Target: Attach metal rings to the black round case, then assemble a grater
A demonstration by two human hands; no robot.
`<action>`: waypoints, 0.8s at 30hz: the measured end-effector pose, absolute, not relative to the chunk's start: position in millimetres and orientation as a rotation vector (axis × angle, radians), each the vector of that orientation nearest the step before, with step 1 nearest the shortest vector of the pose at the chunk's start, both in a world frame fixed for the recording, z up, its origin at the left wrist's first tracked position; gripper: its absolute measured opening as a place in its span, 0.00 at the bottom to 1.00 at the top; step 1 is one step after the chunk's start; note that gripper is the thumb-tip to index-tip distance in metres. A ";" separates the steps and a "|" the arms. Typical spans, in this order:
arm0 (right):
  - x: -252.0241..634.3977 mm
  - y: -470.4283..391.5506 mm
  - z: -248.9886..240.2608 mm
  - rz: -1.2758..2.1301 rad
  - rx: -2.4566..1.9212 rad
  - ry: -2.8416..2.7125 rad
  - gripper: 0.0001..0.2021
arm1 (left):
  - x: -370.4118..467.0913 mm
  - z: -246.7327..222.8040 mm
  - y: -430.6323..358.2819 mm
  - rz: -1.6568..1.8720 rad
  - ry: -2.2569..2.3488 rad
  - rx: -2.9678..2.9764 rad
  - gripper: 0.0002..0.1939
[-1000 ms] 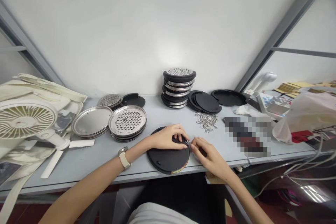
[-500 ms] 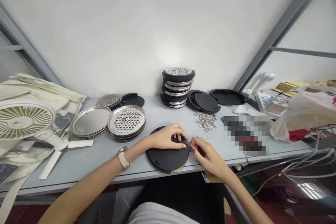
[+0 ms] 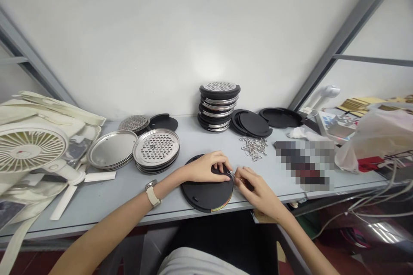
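two bare hands meet at the right-hand rim of a flat, round black disc lying near the front edge of a pale grey tabletop. the right hand pinches a small, shiny silver wire piece between thumb and forefinger at that rim. the left hand lies across the disc's far side, its fingers curled and its thumb stretched along the surface toward the silver piece; exactly what those fingertips grip cannot be told. a watch with a cream strap circles the left wrist. a thin, multicoloured strip shows along the disc's near right edge.

just beyond the right hand sits a loose heap of bent silver wire pieces. behind it, round black lids overlap beside a tall stack of black and silver discs, topped by a perforated plate. to the left, a pile of perforated silver metal discs adjoins a pile of plain silver metal discs, with a white plastic fan at far left.
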State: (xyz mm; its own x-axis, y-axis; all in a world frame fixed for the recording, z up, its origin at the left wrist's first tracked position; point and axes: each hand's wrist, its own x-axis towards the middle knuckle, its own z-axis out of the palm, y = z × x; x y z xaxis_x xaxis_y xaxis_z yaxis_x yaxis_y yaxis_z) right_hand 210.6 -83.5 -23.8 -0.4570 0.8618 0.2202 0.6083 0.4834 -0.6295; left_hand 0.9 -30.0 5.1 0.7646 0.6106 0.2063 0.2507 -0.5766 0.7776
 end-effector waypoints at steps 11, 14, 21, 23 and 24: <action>211.8 -81.0 -23.2 0.684 -1.195 -2.237 0.16 | 0.8 4.3 -30.3 0.592 0.642 2.163 0.12; 211.8 -80.6 -23.7 0.679 -1.182 -2.237 0.17 | 0.7 5.4 -30.7 0.575 0.659 2.171 0.13; 211.8 -81.8 -25.1 0.667 -1.207 -2.225 0.16 | 0.5 6.6 -31.3 0.565 0.654 2.165 0.14; 212.0 -82.0 -25.3 0.670 -1.211 -2.223 0.16 | 0.4 6.8 -31.4 0.558 0.653 2.166 0.14; 212.0 -82.0 -25.4 0.673 -1.210 -2.220 0.16 | 0.3 6.9 -31.4 0.559 0.653 2.168 0.14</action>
State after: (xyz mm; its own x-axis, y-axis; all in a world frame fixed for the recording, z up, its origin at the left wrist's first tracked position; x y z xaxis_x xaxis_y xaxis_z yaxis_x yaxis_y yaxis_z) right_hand 212.0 -82.0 -25.4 -0.4666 0.8608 0.2033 0.6030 0.4777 -0.6389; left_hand 0.3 -31.4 6.9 0.7703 0.6136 0.1738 0.2664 -0.5572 0.7865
